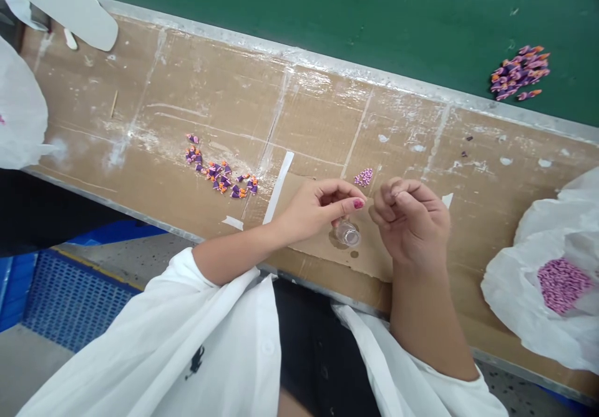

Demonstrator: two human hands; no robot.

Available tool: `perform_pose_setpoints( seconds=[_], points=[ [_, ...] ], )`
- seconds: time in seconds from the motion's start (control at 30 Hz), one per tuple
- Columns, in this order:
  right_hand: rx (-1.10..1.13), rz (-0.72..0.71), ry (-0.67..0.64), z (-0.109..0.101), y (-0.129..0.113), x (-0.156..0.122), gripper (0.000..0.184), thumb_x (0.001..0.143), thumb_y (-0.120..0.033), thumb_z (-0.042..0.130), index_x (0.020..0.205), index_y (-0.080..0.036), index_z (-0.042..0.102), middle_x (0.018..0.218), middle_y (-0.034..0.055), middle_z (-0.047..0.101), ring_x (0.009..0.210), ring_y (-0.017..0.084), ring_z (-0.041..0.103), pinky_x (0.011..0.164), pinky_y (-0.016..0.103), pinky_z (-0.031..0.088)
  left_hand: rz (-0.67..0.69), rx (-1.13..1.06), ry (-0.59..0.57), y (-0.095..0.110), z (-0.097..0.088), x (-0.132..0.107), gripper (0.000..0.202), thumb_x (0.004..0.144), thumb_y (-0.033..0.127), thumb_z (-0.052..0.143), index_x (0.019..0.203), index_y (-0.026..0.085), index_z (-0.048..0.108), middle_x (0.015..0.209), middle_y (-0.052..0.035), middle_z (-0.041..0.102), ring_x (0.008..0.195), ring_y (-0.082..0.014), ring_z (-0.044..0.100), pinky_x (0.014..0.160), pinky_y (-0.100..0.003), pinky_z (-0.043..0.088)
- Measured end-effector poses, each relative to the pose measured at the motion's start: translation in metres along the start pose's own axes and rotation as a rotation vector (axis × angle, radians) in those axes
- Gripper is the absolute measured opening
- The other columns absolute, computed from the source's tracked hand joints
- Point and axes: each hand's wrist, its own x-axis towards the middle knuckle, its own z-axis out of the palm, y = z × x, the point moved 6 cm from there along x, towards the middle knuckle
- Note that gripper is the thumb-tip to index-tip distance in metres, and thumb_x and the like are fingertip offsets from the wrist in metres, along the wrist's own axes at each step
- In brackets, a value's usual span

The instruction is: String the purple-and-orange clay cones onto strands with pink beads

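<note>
My left hand [322, 205] has its thumb and forefinger pinched together over the cardboard; whatever is between them is too small to make out. Close by on the right, my right hand [412, 217] is curled with thumb and forefinger pressed together, and its contents cannot be made out either. Just below the left fingertips stands a small clear cup [349, 234] on a damp patch. Beyond the hands lies a little heap of pink bits [363, 176]. Left of my left hand, several small purple, orange and pink pieces [219, 176] are scattered on the cardboard worktop [210, 86].
A white bag [515, 279] of pink bits [564, 284] lies open at the right. Purple and orange pieces [519, 73] are heaped on the green surface [327, 5] beyond the raised edge. At far left are another white bag [21, 105] and a thin stick [113, 103].
</note>
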Motion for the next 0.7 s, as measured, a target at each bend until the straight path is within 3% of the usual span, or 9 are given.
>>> perform_pose_setpoints(
  seconds=[0.07,0.17,0.4,0.57,0.7],
  points=[
    [0.085,0.047,-0.085,0.011,-0.001,-0.007,0.024,0.080,-0.039,0.082,0.075,-0.024,0.064,0.067,-0.0058,0.046,0.050,0.006,0.032,0.041,0.021,0.023,-0.002,0.009,-0.058,-0.002,0.006,-0.002,0.051,0.072,0.059,0.086,0.087,0.012,0.072,0.069,0.0020,0.064,0.055,-0.0041,0.055,0.053,-0.020,0.046],
    [0.056,0.008,-0.138,0.018,-0.003,-0.013,0.024,0.082,-0.041,0.082,0.076,-0.023,0.066,0.069,-0.0057,0.050,0.048,0.005,0.031,0.039,0.020,0.024,-0.011,-0.004,-0.122,-0.003,0.012,-0.004,0.051,0.072,0.059,0.086,0.088,0.013,0.073,0.072,0.0006,0.067,0.057,-0.0048,0.056,0.055,-0.021,0.047],
    [-0.290,-0.336,-0.068,0.014,-0.016,-0.023,0.017,0.087,-0.037,0.078,0.080,-0.024,0.069,0.074,-0.0015,0.058,0.064,0.013,0.056,0.053,0.028,0.048,-0.090,-0.145,-0.197,0.002,0.018,-0.009,0.044,0.070,0.050,0.090,0.081,0.013,0.067,0.065,0.0035,0.062,0.056,-0.0054,0.055,0.057,-0.023,0.046],
    [-0.419,-0.498,-0.068,0.017,-0.028,-0.031,0.003,0.090,-0.024,0.074,0.090,-0.027,0.074,0.078,0.0003,0.064,0.070,0.015,0.060,0.058,0.030,0.048,-0.125,-0.203,-0.197,0.002,0.020,-0.010,0.042,0.073,0.047,0.089,0.078,0.014,0.063,0.069,0.0045,0.060,0.057,-0.0045,0.055,0.057,-0.022,0.046],
    [-0.472,-0.528,-0.077,0.020,-0.031,-0.033,0.013,0.089,-0.018,0.075,0.095,-0.029,0.076,0.081,0.0006,0.067,0.069,0.015,0.062,0.055,0.029,0.045,-0.185,-0.263,-0.211,-0.001,0.021,-0.010,0.044,0.073,0.050,0.087,0.075,0.016,0.059,0.062,0.0057,0.056,0.054,-0.0044,0.051,0.054,-0.021,0.042]
  ],
)
